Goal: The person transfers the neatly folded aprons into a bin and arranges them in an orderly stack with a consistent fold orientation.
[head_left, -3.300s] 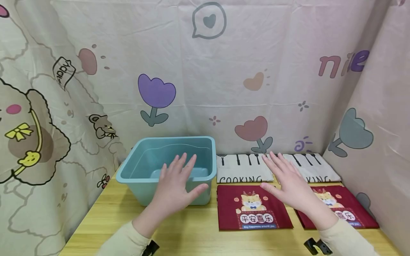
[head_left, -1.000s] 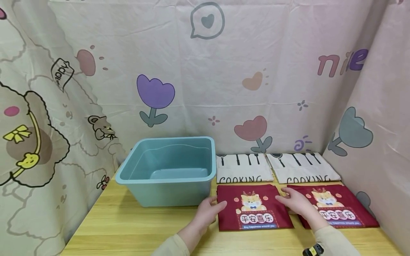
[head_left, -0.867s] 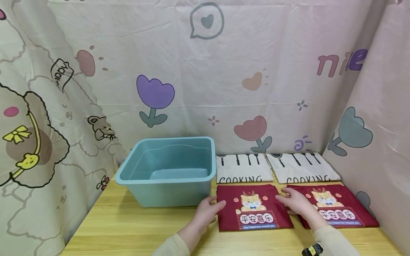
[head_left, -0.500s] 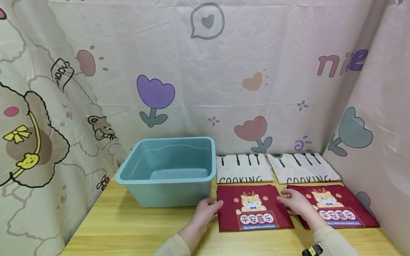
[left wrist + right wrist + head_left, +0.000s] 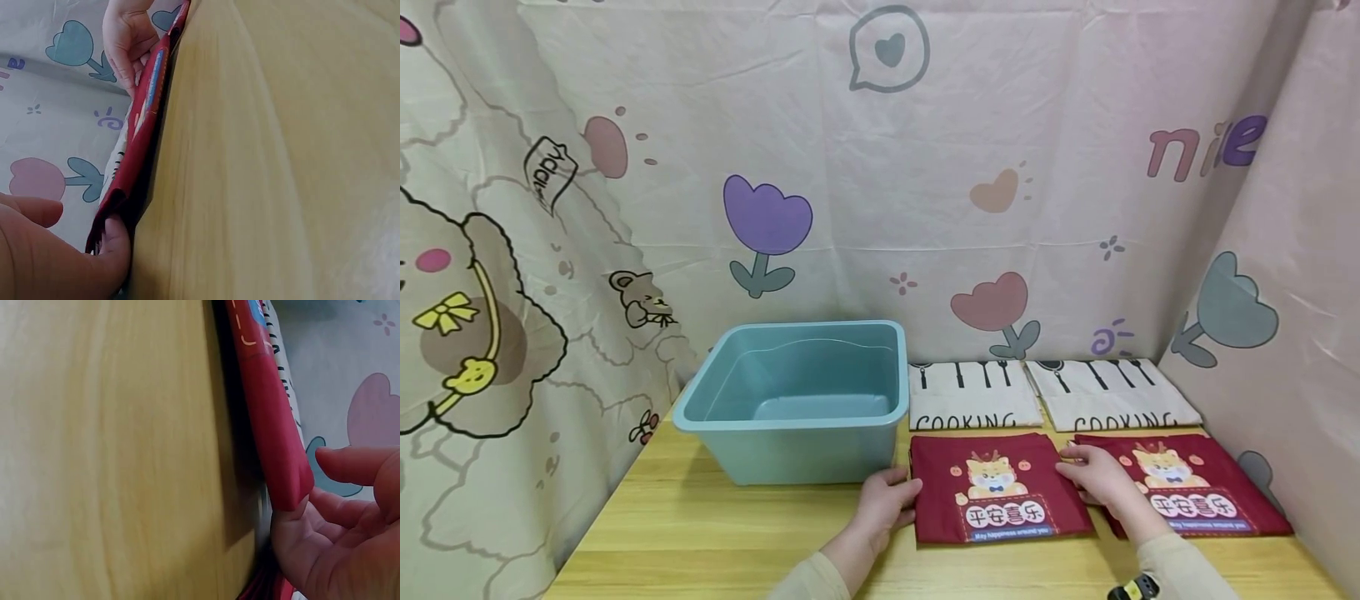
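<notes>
A folded red cloth (image 5: 940, 500), printed with a cartoon dog and white lettering, lies at the table's front middle. My left hand (image 5: 883, 504) is at its left edge, and my right hand (image 5: 1097, 479) is at its right edge. In the left wrist view, left fingers (image 5: 114, 240) curl under the cloth's end while the thumb stands above it. From the right wrist, right fingers (image 5: 290, 528) hook beneath the opposite end, thumb over it. A dark gap shows between the cloth's near edge and the table. The fingertips beneath the cloth are hidden.
A blue-green plastic bin (image 5: 797, 454) stands at the left back. Two folded white cloths with "COOKING" print, a left one (image 5: 940, 400) and a right one (image 5: 1120, 404), lie along the curtain (image 5: 865, 208). A second red cloth (image 5: 1247, 483) lies at right.
Both hands came down from open above the bin and cloths to the near-left red cloth's two sides. Since half a second ago, its near edge has shifted slightly and its sides are gripped.
</notes>
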A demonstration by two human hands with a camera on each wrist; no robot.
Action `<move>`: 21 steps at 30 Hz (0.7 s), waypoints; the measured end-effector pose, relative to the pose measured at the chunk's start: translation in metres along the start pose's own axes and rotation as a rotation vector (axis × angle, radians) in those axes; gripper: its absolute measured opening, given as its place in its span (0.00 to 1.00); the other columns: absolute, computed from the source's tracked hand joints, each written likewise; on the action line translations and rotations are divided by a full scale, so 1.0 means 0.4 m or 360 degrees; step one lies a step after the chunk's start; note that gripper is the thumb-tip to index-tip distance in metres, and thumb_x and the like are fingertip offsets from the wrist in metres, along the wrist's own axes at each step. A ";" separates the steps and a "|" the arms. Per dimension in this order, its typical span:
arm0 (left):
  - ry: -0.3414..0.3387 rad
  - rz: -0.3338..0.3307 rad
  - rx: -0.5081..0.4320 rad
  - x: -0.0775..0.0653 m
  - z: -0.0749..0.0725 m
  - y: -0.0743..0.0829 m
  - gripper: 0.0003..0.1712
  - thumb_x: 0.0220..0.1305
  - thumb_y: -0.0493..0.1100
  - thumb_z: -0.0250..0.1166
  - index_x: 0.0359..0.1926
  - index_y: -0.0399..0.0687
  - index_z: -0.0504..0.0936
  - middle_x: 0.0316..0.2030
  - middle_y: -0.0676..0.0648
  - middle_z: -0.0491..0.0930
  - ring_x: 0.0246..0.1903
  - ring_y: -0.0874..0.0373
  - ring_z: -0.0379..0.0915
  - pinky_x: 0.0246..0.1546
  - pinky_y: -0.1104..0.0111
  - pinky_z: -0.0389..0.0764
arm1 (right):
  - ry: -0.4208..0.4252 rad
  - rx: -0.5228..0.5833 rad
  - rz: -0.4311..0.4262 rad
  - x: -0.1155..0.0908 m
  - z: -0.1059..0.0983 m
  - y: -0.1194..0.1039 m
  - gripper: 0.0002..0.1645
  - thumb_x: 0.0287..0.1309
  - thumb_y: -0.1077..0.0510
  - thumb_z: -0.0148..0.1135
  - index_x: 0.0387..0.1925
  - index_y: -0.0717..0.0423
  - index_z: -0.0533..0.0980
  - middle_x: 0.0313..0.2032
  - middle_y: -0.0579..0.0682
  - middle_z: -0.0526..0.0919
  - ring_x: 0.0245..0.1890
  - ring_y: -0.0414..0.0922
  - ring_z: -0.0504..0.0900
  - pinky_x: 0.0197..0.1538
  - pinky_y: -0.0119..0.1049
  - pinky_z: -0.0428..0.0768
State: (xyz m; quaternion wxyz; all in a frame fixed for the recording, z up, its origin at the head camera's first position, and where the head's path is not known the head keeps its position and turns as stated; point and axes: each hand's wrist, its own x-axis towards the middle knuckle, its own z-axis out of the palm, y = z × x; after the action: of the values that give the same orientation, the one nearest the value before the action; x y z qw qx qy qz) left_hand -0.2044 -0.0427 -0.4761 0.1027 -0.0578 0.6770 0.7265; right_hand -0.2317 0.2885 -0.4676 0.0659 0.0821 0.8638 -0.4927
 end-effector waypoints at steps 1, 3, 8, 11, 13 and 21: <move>0.0001 0.0004 -0.0005 0.001 0.001 -0.002 0.34 0.66 0.35 0.62 0.66 0.18 0.61 0.57 0.25 0.71 0.43 0.52 0.79 0.39 0.62 0.84 | 0.0004 0.0001 0.0000 0.000 0.001 0.000 0.28 0.66 0.61 0.59 0.61 0.78 0.66 0.40 0.59 0.79 0.30 0.44 0.77 0.31 0.38 0.80; 0.0009 0.0016 -0.0004 0.003 0.003 -0.005 0.33 0.66 0.34 0.62 0.65 0.18 0.62 0.61 0.24 0.67 0.42 0.54 0.79 0.38 0.63 0.84 | 0.0012 0.0010 0.0003 -0.001 0.002 0.000 0.28 0.66 0.62 0.58 0.61 0.78 0.66 0.39 0.59 0.80 0.30 0.44 0.78 0.31 0.39 0.81; 0.0050 0.0042 -0.0013 0.008 0.005 -0.012 0.31 0.63 0.30 0.63 0.63 0.19 0.66 0.54 0.29 0.76 0.38 0.57 0.79 0.33 0.67 0.83 | 0.0017 0.0047 -0.0004 -0.004 0.005 -0.005 0.28 0.66 0.64 0.57 0.61 0.79 0.64 0.38 0.59 0.81 0.30 0.44 0.79 0.31 0.39 0.81; 0.0075 0.0062 -0.0014 0.012 0.008 -0.016 0.29 0.61 0.29 0.64 0.61 0.20 0.69 0.48 0.31 0.81 0.36 0.58 0.80 0.29 0.69 0.81 | 0.0013 0.0092 -0.0019 -0.007 0.005 -0.009 0.28 0.66 0.65 0.58 0.61 0.80 0.64 0.38 0.58 0.82 0.30 0.44 0.80 0.31 0.39 0.82; 0.0088 0.0072 -0.0015 0.015 0.012 -0.017 0.28 0.59 0.28 0.64 0.60 0.21 0.70 0.46 0.33 0.82 0.35 0.59 0.80 0.27 0.70 0.80 | 0.0005 0.0118 -0.0033 -0.008 0.003 -0.009 0.29 0.65 0.65 0.58 0.61 0.80 0.64 0.38 0.59 0.83 0.30 0.44 0.81 0.32 0.40 0.83; 0.0081 0.0074 -0.0075 0.018 0.031 -0.019 0.28 0.57 0.26 0.62 0.60 0.23 0.73 0.44 0.35 0.83 0.31 0.59 0.79 0.24 0.71 0.78 | -0.0035 0.0195 0.0010 -0.014 -0.022 -0.003 0.32 0.68 0.61 0.57 0.65 0.78 0.61 0.45 0.64 0.80 0.33 0.45 0.82 0.35 0.42 0.84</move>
State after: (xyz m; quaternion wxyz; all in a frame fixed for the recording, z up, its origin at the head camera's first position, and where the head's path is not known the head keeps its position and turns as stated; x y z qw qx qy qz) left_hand -0.2089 -0.0295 -0.4840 0.0670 -0.0630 0.6633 0.7427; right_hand -0.2269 0.2953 -0.4611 0.0718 0.0832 0.8309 -0.5454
